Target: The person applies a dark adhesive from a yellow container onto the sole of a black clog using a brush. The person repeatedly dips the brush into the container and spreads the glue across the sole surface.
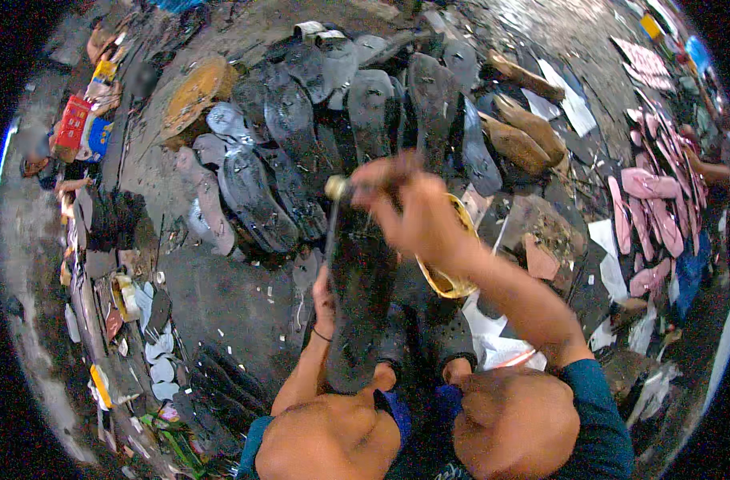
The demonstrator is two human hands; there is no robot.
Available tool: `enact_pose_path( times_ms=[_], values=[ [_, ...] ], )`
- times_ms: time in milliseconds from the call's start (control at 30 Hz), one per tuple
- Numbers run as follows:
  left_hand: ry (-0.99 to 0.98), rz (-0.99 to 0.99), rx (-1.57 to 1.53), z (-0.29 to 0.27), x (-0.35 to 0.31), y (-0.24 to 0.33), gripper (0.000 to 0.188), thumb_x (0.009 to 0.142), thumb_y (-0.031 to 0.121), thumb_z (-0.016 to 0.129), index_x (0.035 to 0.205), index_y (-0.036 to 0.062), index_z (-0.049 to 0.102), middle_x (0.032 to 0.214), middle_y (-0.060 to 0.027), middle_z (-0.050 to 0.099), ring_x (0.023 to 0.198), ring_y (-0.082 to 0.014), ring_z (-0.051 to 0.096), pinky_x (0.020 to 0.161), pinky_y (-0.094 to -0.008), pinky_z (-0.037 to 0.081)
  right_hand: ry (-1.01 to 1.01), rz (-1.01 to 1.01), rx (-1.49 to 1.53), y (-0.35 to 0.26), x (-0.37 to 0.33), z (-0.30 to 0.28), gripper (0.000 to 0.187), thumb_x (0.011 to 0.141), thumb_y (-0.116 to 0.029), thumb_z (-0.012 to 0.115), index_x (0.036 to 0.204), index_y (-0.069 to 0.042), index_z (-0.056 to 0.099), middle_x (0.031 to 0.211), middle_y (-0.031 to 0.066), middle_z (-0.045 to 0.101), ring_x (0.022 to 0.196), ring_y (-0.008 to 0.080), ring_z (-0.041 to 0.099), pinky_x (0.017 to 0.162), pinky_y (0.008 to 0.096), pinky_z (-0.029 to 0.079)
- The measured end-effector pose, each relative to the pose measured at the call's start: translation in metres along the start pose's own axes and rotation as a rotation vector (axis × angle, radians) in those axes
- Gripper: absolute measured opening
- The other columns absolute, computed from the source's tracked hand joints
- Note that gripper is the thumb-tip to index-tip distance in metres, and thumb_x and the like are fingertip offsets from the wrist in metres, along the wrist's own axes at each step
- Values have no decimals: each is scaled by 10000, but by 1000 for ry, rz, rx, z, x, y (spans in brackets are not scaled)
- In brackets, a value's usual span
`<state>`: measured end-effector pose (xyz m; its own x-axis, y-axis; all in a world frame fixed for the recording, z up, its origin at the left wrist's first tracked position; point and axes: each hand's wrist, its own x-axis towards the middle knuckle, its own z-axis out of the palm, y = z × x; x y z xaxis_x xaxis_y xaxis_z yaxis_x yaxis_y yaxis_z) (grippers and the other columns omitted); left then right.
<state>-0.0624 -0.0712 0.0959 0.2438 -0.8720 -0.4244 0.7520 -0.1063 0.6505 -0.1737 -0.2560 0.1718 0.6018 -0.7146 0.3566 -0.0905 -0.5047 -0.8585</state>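
Black slab (pixel 357 296), long, flat; left hand (pixel 323 300) grasping its left edge; right hand (pixel 413 206) blurred, can't tell grip.

A: Can you make out the right hand (pixel 419 210)?

B: Only as a blur. Its fingers smear together, and the pale-ended object (pixel 337 187) at them is too smeared to name.

A: And the left hand (pixel 323 299)?

B: Partly hidden behind the dark slab (pixel 360 296), so I can't count its fingers.

A: What about the yellow container (pixel 442 286)?

B: The right forearm (pixel 515 294) covers part of it.

A: Anything at the edges?

B: Up top, a blue thing (pixel 177 4) is cut off; I can't identify it.
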Motion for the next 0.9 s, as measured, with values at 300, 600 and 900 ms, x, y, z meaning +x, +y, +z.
enact_pose_path(
  times_ms=[300,600,900],
  values=[
    [72,109,111,-21,10,4,572,1037,396,328,1448,18,453,1382,-192,564,1223,-310,589,1051,-441,487,-278,18,369,-29,-68,2,214,863,-64,663,1074,-80,690,1028,142,718,962,357,688,829,421,547],
    [47,24,-93,-30,4,-2,573,1025,405,384,1440,16,453,1357,-203,577,1189,-342,606,1020,-467,505,22,110,353,2,-4,-11,237,912,-216,718,1066,-37,695,921,132,724,874,243,706,783,339,529],
    [262,361,83,-75,11,5,529,1025,362,389,1397,-2,484,1278,-198,632,1094,-347,661,936,-461,558,-337,171,425,-19,-92,14,274,812,18,659,1063,-72,720,1077,121,729,1005,285,692,903,386,541]
  ],
)
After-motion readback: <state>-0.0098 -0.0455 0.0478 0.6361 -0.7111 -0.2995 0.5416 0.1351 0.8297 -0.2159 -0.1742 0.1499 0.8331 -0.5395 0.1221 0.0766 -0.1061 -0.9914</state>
